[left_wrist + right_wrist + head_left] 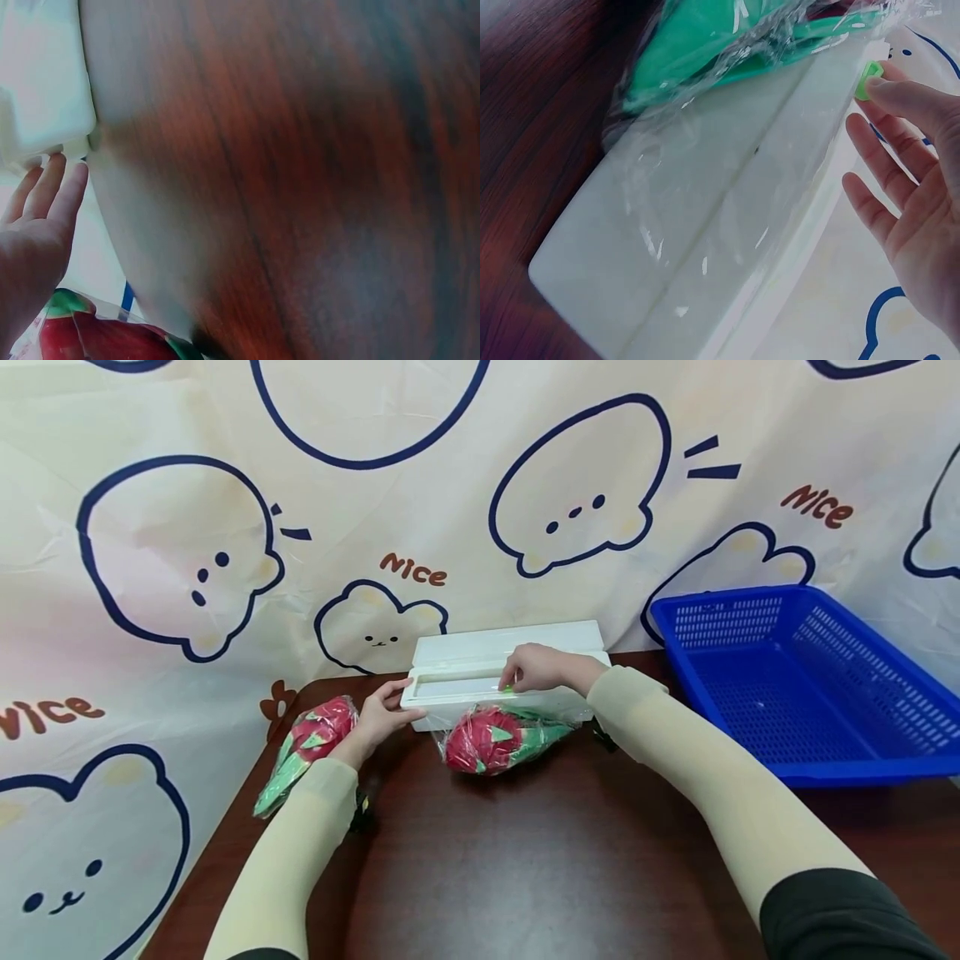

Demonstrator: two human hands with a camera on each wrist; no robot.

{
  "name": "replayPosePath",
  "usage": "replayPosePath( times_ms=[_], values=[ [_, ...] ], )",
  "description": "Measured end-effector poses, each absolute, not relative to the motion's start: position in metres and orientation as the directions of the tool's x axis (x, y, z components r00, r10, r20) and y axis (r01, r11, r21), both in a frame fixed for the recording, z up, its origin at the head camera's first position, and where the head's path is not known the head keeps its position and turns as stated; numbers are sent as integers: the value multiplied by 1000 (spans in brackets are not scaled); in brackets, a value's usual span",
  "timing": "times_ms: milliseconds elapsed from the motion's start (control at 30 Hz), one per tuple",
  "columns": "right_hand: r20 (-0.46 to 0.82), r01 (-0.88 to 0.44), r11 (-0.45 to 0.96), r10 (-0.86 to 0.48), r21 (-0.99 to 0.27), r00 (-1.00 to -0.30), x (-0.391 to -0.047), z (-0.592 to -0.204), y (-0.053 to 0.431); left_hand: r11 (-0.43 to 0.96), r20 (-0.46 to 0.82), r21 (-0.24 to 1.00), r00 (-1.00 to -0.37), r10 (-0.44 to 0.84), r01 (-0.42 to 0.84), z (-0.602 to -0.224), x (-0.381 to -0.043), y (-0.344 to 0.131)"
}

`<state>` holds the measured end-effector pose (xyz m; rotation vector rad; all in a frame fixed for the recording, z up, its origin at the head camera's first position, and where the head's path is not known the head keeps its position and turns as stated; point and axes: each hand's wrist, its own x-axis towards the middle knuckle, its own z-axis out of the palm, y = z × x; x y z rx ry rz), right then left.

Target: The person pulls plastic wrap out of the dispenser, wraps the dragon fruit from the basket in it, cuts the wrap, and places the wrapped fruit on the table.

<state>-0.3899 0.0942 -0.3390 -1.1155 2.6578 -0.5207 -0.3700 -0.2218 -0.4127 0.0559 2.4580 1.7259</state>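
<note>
A long white box (465, 714) stands at the back of the table with its lid (510, 642) raised; a slot runs along its top. At its left end my left hand (381, 714) holds it, thumb at the front and fingers at the upper edge. The fingertips (56, 165) meet the box end in the left wrist view. Above the slot, my right hand (536, 667) pinches a small bright-green plastic piece (868, 80) between thumb and forefinger, other fingers loosely spread. A red and green dragon-fruit-shaped item (487, 742) in clear plastic leans at the box front.
A second red and green wrapped item (311, 739) lies left, beside the left forearm. To the right stands a blue plastic basket (817, 770). Behind the brown table (510, 868) hangs a pale cloth (420, 510) with cartoon bears.
</note>
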Motion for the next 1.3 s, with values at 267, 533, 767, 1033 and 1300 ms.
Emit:
replayPosePath(
  times_ms=[267,533,767,1033,1300],
  values=[
    [-76,-634,664,-712,-396,-698,-389,-334,106,356,-97,933,-991,96,-57,-413,-371,-228],
    [-81,-639,671,-711,-377,-699,-387,-334,126,355,-106,933,-989,103,-63,-412,-370,-231],
    [-77,-635,676,-705,-374,-705,-382,-335,142,361,-100,931,-990,101,-57,-413,-367,-228],
    [-87,-628,685,-699,-369,-710,-379,-337,153,369,-114,927,-989,98,-70,-417,-366,-230],
    [-90,-643,690,-702,-332,-707,-378,-329,162,370,-99,927,-989,108,-53,-414,-371,-224]
  ],
)
